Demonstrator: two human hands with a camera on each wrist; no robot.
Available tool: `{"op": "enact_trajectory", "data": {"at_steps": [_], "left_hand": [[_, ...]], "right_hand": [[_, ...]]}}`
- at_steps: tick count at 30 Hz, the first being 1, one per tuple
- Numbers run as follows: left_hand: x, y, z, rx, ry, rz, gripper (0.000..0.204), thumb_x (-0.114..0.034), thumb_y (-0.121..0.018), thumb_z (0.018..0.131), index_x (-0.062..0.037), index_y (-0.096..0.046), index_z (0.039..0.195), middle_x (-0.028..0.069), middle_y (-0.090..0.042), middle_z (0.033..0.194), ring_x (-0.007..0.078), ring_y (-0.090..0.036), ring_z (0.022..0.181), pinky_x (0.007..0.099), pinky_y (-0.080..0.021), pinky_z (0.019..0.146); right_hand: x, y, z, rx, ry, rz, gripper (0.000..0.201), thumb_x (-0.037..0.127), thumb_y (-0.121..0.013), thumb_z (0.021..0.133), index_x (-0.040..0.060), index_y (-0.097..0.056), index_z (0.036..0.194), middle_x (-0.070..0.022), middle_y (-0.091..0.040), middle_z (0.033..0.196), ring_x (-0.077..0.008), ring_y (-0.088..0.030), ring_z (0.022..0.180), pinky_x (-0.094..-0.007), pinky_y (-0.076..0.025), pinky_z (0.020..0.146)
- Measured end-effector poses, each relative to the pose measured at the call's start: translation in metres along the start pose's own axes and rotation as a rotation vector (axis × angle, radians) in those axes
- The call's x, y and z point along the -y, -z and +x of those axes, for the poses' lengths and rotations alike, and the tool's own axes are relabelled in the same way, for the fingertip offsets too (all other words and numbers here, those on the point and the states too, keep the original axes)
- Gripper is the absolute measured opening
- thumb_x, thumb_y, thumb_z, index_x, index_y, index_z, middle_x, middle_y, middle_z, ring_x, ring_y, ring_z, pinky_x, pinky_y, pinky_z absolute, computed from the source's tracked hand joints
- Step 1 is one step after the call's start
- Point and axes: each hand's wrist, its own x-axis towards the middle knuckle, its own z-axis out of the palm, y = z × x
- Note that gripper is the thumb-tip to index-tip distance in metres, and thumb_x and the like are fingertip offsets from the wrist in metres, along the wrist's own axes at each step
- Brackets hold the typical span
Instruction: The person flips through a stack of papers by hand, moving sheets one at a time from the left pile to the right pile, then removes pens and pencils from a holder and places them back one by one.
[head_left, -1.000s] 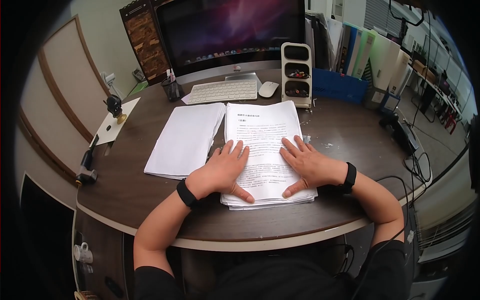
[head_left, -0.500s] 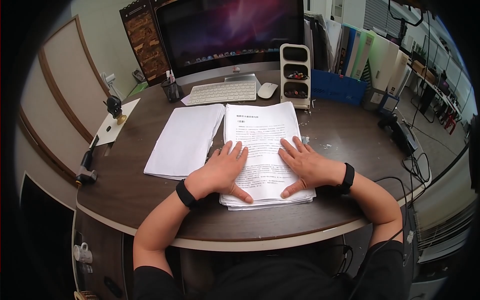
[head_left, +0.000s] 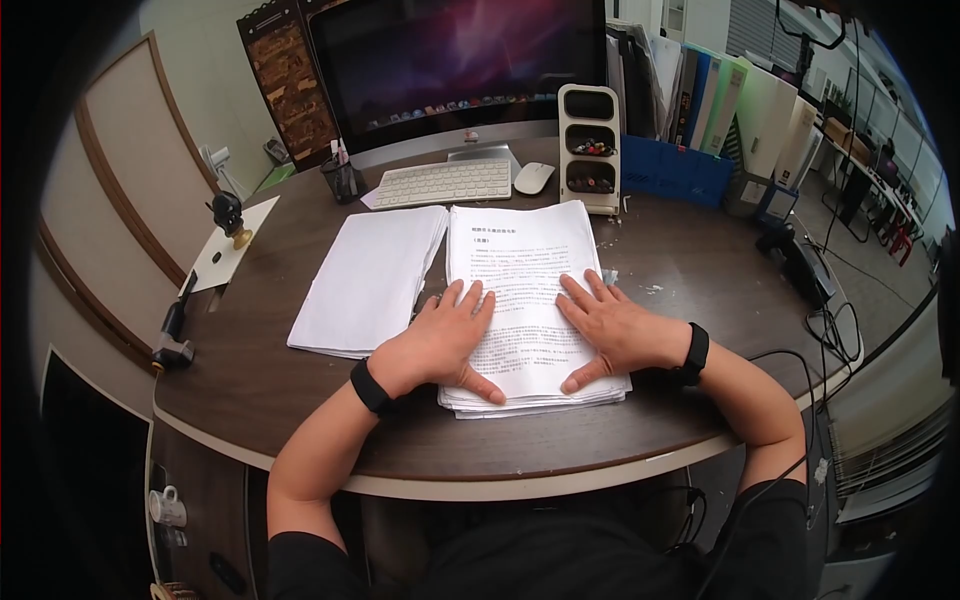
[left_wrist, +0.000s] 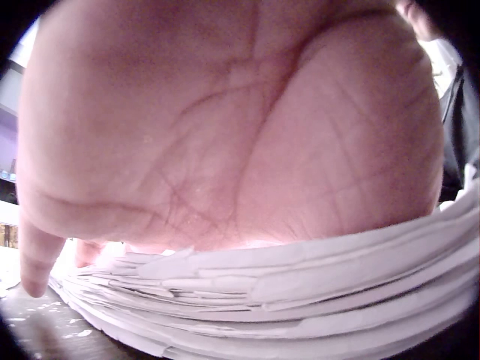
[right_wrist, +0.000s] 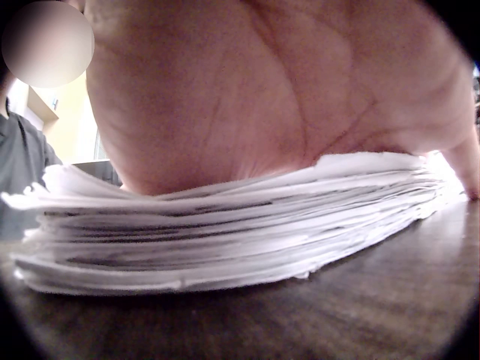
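A thick stack of printed paper [head_left: 535, 340] lies on the desk in front of the person. The left hand [head_left: 447, 335] rests on its left side with fingers spread, and the right hand [head_left: 612, 330] lies on its right side in the same way. Both thumbs point inward near the stack's front edge. In the left wrist view the left palm [left_wrist: 240, 135] covers the top of the layered sheets [left_wrist: 315, 285]. The right wrist view has the right palm [right_wrist: 285, 97] over the uneven sheet edges [right_wrist: 187, 240]. Beside the left hand lies a thinner blank-topped pile of paper [head_left: 370, 280].
Behind the stacks are a keyboard [head_left: 440, 184], a mouse [head_left: 534, 178], a monitor [head_left: 460, 70] and a pen cup [head_left: 343, 180]. An upright organizer [head_left: 590, 150] stands near a row of binders [head_left: 735, 110]. Cables [head_left: 835, 340] hang at the desk's right edge.
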Motion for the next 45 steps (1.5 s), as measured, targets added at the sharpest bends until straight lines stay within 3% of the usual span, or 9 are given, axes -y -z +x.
{"op": "enact_trajectory", "data": {"at_steps": [27, 30, 32, 36, 38, 42, 45], "left_hand": [[0.001, -0.003, 0.000, -0.040, -0.008, -0.006, 0.148, -0.090, -0.069, 0.049, 0.0126, -0.027, 0.147, 0.0370, -0.028, 0.151, 0.0536, -0.023, 0.143, 0.0613, -0.031, 0.111], [-0.001, -0.001, -0.001, 0.011, 0.003, 0.022, 0.143, -0.088, -0.068, 0.054, 0.0116, -0.025, 0.148, 0.0368, -0.026, 0.152, 0.0539, -0.022, 0.143, 0.0586, -0.029, 0.115], [0.001, -0.005, -0.001, -0.025, -0.012, 0.017, 0.143, -0.088, -0.068, 0.054, 0.0116, -0.026, 0.148, 0.0369, -0.026, 0.152, 0.0539, -0.022, 0.143, 0.0576, -0.028, 0.115], [0.002, -0.006, 0.001, -0.014, -0.007, 0.023, 0.142, -0.087, -0.069, 0.055, 0.0118, -0.026, 0.148, 0.0369, -0.026, 0.152, 0.0538, -0.022, 0.143, 0.0567, -0.028, 0.116], [0.004, -0.010, 0.002, -0.053, -0.017, 0.003, 0.148, -0.089, -0.070, 0.049, 0.0131, -0.027, 0.147, 0.0379, -0.028, 0.151, 0.0539, -0.022, 0.143, 0.0609, -0.030, 0.112], [0.004, -0.011, 0.002, -0.064, -0.027, 0.003, 0.148, -0.089, -0.070, 0.048, 0.0131, -0.027, 0.147, 0.0381, -0.028, 0.150, 0.0539, -0.023, 0.143, 0.0611, -0.030, 0.112], [0.001, -0.004, 0.001, -0.021, -0.013, 0.032, 0.142, -0.086, -0.070, 0.055, 0.0124, -0.027, 0.147, 0.0367, -0.027, 0.151, 0.0536, -0.023, 0.142, 0.0563, -0.028, 0.116]], "right_hand": [[-0.001, -0.001, 0.001, -0.001, 0.003, -0.008, 0.131, 0.091, -0.054, 0.068, -0.0121, -0.032, 0.145, -0.0383, -0.022, 0.153, -0.0588, -0.017, 0.142, -0.0673, -0.028, 0.110], [0.001, 0.001, 0.000, 0.004, -0.003, 0.005, 0.131, 0.091, -0.054, 0.068, -0.0121, -0.032, 0.145, -0.0383, -0.021, 0.153, -0.0586, -0.017, 0.143, -0.0672, -0.028, 0.110], [0.004, 0.006, 0.000, 0.035, -0.007, -0.009, 0.131, 0.090, -0.054, 0.070, -0.0151, -0.030, 0.144, -0.0388, -0.020, 0.153, -0.0589, -0.014, 0.143, -0.0617, -0.026, 0.115], [0.004, 0.007, -0.001, 0.040, -0.012, -0.007, 0.130, 0.089, -0.055, 0.070, -0.0150, -0.030, 0.144, -0.0383, -0.020, 0.154, -0.0586, -0.015, 0.143, -0.0610, -0.026, 0.115], [0.004, 0.007, -0.001, 0.042, -0.013, -0.013, 0.129, 0.089, -0.056, 0.071, -0.0146, -0.030, 0.144, -0.0377, -0.020, 0.154, -0.0587, -0.015, 0.143, -0.0611, -0.026, 0.115], [0.004, 0.005, -0.001, 0.033, -0.011, -0.015, 0.129, 0.089, -0.056, 0.070, -0.0144, -0.030, 0.144, -0.0373, -0.020, 0.154, -0.0585, -0.015, 0.143, -0.0612, -0.026, 0.115], [0.004, 0.007, -0.001, 0.039, -0.019, -0.009, 0.129, 0.089, -0.056, 0.070, -0.0141, -0.030, 0.144, -0.0372, -0.020, 0.154, -0.0582, -0.014, 0.143, -0.0613, -0.026, 0.115]]}}
